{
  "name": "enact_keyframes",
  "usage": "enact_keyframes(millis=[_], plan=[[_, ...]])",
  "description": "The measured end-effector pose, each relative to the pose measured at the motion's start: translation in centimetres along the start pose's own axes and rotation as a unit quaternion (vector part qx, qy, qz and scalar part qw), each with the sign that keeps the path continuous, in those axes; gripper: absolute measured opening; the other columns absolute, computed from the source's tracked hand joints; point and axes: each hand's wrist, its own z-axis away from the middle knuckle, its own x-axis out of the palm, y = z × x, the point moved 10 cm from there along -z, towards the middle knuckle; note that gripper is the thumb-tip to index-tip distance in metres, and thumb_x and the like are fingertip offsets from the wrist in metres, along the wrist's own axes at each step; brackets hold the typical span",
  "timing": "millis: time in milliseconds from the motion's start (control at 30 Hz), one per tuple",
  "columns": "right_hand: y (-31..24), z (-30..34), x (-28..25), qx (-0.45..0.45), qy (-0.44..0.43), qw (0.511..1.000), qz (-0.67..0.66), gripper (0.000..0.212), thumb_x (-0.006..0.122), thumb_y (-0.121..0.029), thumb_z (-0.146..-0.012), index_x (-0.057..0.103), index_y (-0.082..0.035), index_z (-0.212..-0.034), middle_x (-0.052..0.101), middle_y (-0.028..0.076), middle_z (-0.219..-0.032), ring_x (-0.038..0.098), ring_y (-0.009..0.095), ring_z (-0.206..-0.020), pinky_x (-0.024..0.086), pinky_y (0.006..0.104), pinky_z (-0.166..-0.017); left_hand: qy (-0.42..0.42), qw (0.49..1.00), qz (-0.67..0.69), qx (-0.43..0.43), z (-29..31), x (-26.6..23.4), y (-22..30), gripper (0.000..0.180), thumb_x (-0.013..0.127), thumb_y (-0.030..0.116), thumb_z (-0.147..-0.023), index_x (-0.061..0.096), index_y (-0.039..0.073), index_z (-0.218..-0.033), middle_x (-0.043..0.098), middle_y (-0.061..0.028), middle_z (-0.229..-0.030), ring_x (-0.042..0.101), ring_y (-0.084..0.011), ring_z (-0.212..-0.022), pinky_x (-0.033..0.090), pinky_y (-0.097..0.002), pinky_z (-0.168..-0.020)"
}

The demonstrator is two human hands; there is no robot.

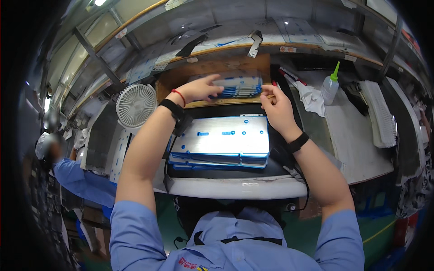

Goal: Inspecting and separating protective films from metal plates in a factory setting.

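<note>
My left hand (201, 89) is over the left side of an open cardboard box (169, 80), its fingers spread and nothing in them. Inside the box lies a pile of flat metal plates with blue edges (244, 82). My right hand (276, 108) is at the right end of that pile, fingers bent and apart from the thumb; whether a fingertip touches the plates I cannot tell. Between my forearms, on the black work surface, sits a second stack of silver plates (217, 142) with blue edges and blue-ringed holes. Its upper plates lie slightly askew.
A white round fan (136, 105) stands left of the box. To the right are a crumpled white cloth (312, 98), a bottle with a green nozzle (330, 88) and a white ribbed stack (377, 115). A shelf (226, 48) crosses behind. A co-worker (83, 176) is at far left.
</note>
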Motion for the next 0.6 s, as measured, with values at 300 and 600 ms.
enact_keyframes(millis=[300,600], plan=[[0.0,0.3,-0.1,-0.002,-0.013,1.0,0.01,0.027,0.059,-0.009,-0.084,0.057,0.001,-0.11,0.06,0.005,-0.087,0.052,0.009,-0.06,0.044,0.0239,-0.061,-0.059,0.961,0.156,0.222,16.3,5.5,5.4,0.033,0.052,0.03,-0.093,0.056,0.005,-0.113,0.063,-0.0047,-0.09,0.058,-0.0127,-0.083,0.045,-0.0247,-0.074],[-0.1,0.4,1.0,0.041,-0.033,0.997,-0.048,0.025,0.057,-0.009,-0.088,0.056,0.002,-0.111,0.059,0.004,-0.088,0.056,0.007,-0.065,0.047,0.0215,-0.063,-0.137,0.984,0.103,-0.048,21.3,30.5,-20.8,0.035,0.048,0.025,-0.096,0.055,-0.001,-0.118,0.063,-0.0138,-0.111,0.059,-0.0197,-0.104,0.047,-0.0335,-0.088]])
